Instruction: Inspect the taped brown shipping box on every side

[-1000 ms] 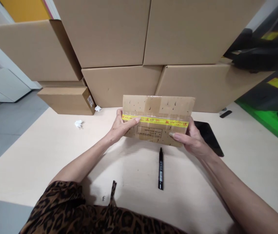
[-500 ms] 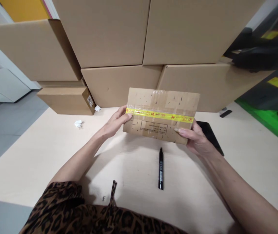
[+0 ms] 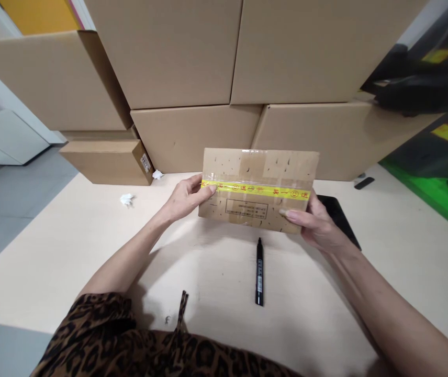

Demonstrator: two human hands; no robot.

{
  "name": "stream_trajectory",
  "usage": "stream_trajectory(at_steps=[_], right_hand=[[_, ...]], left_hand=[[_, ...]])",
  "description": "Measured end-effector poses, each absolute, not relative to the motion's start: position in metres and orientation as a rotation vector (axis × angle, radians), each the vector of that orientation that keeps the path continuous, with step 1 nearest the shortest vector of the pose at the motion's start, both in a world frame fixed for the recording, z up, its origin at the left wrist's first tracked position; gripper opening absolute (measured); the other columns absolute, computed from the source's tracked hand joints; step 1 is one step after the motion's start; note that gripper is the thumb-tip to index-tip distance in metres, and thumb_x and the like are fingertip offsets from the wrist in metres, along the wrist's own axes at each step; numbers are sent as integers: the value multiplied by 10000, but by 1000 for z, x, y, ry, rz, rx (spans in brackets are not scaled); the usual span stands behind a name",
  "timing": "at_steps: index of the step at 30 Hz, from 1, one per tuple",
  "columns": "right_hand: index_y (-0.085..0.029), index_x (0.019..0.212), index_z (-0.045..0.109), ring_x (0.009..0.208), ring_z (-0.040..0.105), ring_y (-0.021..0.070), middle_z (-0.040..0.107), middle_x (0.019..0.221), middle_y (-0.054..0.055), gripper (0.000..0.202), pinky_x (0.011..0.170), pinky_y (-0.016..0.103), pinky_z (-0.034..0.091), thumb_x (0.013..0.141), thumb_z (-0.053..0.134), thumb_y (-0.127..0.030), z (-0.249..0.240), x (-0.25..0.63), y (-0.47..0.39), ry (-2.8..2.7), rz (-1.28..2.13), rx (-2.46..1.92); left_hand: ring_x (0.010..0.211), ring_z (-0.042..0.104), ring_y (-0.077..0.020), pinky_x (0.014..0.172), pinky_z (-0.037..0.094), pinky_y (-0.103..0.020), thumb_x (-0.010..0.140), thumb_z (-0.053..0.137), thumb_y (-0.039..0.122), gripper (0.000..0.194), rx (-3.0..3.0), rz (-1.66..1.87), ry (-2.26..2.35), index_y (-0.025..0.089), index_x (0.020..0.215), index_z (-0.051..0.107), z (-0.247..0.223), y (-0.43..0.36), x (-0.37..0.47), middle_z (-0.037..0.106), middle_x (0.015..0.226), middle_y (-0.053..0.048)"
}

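Note:
A small cardboard box (image 3: 247, 209), with a yellow tape strip, red print and a black printed frame, is held up above the table between both hands. My left hand (image 3: 187, 198) grips its left edge, the thumb on the front face near the tape. At the lower right corner my right hand (image 3: 318, 222) holds it, the thumb on the front; the other fingers are mostly hidden behind. Below the box a black marker (image 3: 259, 272) lies on the pale table (image 3: 216, 293), its tip pointing away from me. A dark flat device (image 3: 339, 222) lies partly behind my right hand.
Large cardboard boxes (image 3: 169, 52) are stacked along the table's back. A smaller brown box (image 3: 106, 162) sits at the back left, near crumpled white tissues (image 3: 127, 199). A small black object (image 3: 364, 183) lies at the back right, with a green surface (image 3: 436, 193) beyond.
The held box has tilted a little, its top edge now lower and more level. Both hands keep their hold, and the marker has not moved.

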State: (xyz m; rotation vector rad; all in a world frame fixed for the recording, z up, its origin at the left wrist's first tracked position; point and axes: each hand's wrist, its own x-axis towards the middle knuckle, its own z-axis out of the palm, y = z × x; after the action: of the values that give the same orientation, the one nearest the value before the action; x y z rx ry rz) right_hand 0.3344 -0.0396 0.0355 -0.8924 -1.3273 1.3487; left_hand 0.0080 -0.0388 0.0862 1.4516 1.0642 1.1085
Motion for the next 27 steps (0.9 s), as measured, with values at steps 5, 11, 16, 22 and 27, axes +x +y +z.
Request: stream_trajectory(at_steps=[5,11,16,22,27], right_hand=[[-408,1429,611,1424,720,389,718,1567,43,831,1236,657,567,699,1008,-410,36,333,-40,-1300,1357,-893],[-399,1439,608,1441,707,395,693,1596,57,857,1250,658,551,686,1016,-424,35,330,-39,-1301,1366,-884],[-390,1443,612,1491,662,414,685,1594,69,916,1261,668,537,639,1049,-435,33,327,-39,-1266,1373,-905],[-418,1485,581,1524,626,412,657,1633,51,979,1296,650,503,631,1059,-437,32,324,-41,-1210,1417,-908],[-422,1461,602,1517,629,399,690,1590,32,917,1318,635,480,655,1038,-432,27,323,-39,-1204,1408,-917]], left_hand=[[1188,745,-340,1117,559,-532,772,907,560,592,1388,1148,1139,162,1181,747,81,-38,11,802,1279,-169],[1279,682,-365,1123,531,-535,703,930,623,742,1291,1202,1201,189,1222,627,74,-38,17,742,1320,-171],[1259,690,-363,1112,531,-524,668,941,638,799,1234,1218,1229,195,1227,582,69,-39,23,729,1299,-156],[1253,734,-355,1099,578,-504,621,1002,638,904,1114,1222,1209,210,1250,513,68,-42,32,757,1305,-146],[1336,718,-387,1134,599,-544,701,963,713,1031,1188,1274,1197,206,1430,439,43,-35,30,653,1481,-219]])
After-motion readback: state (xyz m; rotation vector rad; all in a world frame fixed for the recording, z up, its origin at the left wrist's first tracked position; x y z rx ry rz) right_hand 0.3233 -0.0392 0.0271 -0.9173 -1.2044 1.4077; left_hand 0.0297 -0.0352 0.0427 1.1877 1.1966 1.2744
